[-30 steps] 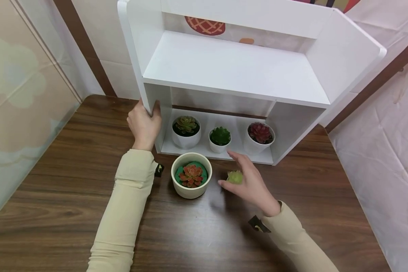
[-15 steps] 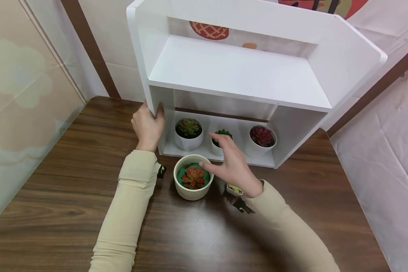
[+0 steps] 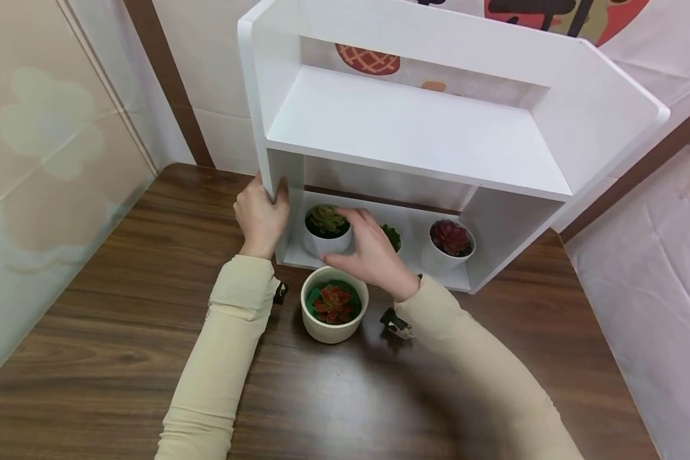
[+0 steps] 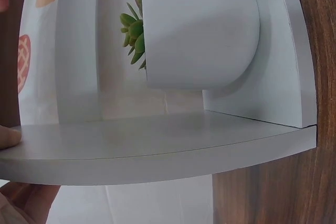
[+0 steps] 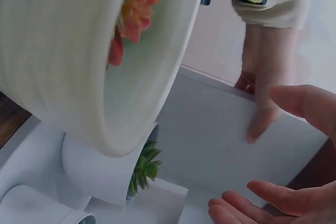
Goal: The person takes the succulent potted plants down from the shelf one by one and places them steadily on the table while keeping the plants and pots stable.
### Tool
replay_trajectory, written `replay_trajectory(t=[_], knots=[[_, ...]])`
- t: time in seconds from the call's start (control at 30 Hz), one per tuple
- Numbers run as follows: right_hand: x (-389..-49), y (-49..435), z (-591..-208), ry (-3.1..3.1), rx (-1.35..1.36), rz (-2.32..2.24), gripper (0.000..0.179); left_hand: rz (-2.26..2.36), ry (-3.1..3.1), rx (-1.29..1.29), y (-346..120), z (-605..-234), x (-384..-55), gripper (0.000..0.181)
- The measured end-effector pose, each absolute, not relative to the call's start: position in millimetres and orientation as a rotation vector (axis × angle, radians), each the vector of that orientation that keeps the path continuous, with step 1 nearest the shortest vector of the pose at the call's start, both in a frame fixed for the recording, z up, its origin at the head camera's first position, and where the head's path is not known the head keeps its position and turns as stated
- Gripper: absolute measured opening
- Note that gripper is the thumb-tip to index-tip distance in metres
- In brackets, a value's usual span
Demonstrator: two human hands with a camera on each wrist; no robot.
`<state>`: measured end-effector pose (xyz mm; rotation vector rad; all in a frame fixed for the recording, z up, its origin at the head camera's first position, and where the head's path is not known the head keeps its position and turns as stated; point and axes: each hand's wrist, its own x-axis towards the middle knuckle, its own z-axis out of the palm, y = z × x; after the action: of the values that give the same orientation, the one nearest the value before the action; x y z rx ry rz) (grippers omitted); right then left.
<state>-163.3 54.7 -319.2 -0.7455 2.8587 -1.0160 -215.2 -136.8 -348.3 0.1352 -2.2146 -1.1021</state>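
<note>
My left hand [image 3: 261, 217] grips the front edge of the left side panel of a white two-tier shelf [image 3: 414, 131], thumb on the inner face. In the left wrist view, that panel [image 4: 121, 166] runs between thumb and fingers. My right hand [image 3: 370, 255] hovers before the lower tier, thumb and fingers spread and holding nothing. Its fingertips overlap the rim of a white pot [image 3: 324, 246] with a green succulent in the head view. Below the hand, a cream pot [image 3: 328, 331] with a red-orange succulent stands on the table; it looms large in the right wrist view.
Also on the lower tier are a small green succulent [image 3: 392, 236], partly hidden by my right hand, and a white pot [image 3: 439, 259] with a dark red succulent. Dark wooden table [image 3: 121, 306] surrounds the shelf. Printed fabric [image 3: 52, 128] hangs at the left.
My right hand has moved left and forward, from beside the small light-green plant to the left white pot. That small plant is now hidden under the right arm. My left hand keeps its grip.
</note>
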Motion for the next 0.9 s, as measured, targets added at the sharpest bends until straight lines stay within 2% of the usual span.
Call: replay_trajectory(t=[0.23,0.5,0.9], knots=[[-184.1,47.3,-322.5,2.817,-0.713,-0.977,0.076,-1.089,-2.219,0.136,-136.4,-348.1,-214.2,0.03],[-211.5,46.3,-337.1,2.784,-0.605,-0.991,0.085,-1.1,-2.226,0.124,-135.9,-348.1,-212.3,0.03],[-232.9,41.4,-352.6,2.696,-0.477,-0.941,0.094,-1.096,-2.209,0.117,-139.0,-347.9,-211.3,0.028]])
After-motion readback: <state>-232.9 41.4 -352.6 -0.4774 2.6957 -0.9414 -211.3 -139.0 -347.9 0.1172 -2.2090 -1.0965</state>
